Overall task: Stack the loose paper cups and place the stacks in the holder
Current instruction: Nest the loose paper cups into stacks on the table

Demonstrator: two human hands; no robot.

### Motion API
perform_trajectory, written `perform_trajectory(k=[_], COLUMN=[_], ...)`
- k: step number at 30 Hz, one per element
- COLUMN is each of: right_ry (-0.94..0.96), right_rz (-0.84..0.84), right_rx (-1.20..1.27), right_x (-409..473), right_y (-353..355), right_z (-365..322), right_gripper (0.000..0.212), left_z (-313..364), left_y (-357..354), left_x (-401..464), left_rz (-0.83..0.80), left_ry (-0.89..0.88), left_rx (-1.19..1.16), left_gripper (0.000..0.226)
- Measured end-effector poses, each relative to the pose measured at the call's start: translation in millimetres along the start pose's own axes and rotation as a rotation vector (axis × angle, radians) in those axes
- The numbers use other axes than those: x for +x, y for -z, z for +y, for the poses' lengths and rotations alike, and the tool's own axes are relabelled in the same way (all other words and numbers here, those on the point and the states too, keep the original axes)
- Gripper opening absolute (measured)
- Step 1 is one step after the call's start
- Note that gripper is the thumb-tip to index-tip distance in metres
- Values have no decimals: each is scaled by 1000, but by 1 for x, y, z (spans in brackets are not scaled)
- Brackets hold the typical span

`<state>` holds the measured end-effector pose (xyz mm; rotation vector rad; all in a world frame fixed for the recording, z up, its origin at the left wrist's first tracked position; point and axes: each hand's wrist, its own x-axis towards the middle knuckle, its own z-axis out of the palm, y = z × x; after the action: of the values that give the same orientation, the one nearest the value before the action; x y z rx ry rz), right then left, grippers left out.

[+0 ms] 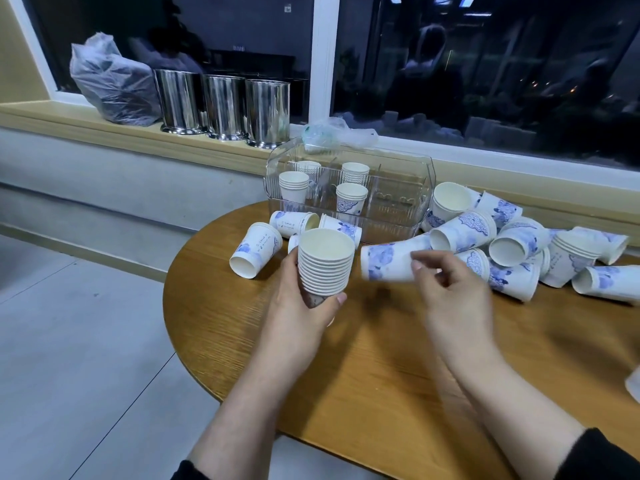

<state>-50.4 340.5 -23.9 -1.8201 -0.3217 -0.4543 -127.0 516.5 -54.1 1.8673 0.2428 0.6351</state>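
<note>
Paper cups: white, blue floral print. Left hand (pixel 298 306), fingers curled round an upright nested stack (pixel 325 266), about eleven rims. Right hand (pixel 450 289) pinches one sideways cup (pixel 391 259). Clear holder (pixel 398 202) on wooden surface (pixel 363 358): four short stacks inside. Loose cups either side: three left, roughly a dozen right.

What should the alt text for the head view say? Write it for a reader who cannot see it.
The left hand holds an upright stack of paper cups while the right hand brings a single cup, lying sideways, toward it. Loose cups lie scattered on the round table around a clear holder that already contains four stacks.
</note>
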Motion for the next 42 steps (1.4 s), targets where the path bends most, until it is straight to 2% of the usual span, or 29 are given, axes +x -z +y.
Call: perform_trajectory(k=[3, 6, 11, 14, 17, 22, 28, 34, 37, 42], right_ry=[125, 254, 500, 610, 524, 335, 160, -14, -133, -154], right_rz=[95, 48, -120, -320, -457, -216, -165, -15, -3, -53], right_rx=[125, 131, -246, -469, -462, -242, -288, -265, -176, -121], right_x=[1, 3, 6, 8, 1, -30, -70, -95, -95, -99], right_y=[27, 48, 56, 57, 66, 109, 180, 239, 250, 253], right_z=[-41, -73, -71, -53, -37, -7, 41, 74, 79, 80], right_gripper=[26, 33, 25, 31, 37, 34, 30, 25, 33, 46], left_z=[4, 9, 19, 22, 25, 35, 57, 81, 87, 93], left_y=[-6, -16, -38, -50, -58, -81, -129, -183, -204, -231], left_x=[-5, -10, -20, -25, -28, -33, -56, -89, -98, -110], left_rz=[-50, -97, -135, -162, -175, -235, -364, -449, -477, -490], left_ry=[-11, -26, -67, -95, -99, -112, -135, -138, -142, -149], left_rx=[8, 26, 54, 62, 34, 15, 4, -45, -51, -35], left_gripper=[75, 78, 83, 82, 81, 84, 77, 78, 80, 78])
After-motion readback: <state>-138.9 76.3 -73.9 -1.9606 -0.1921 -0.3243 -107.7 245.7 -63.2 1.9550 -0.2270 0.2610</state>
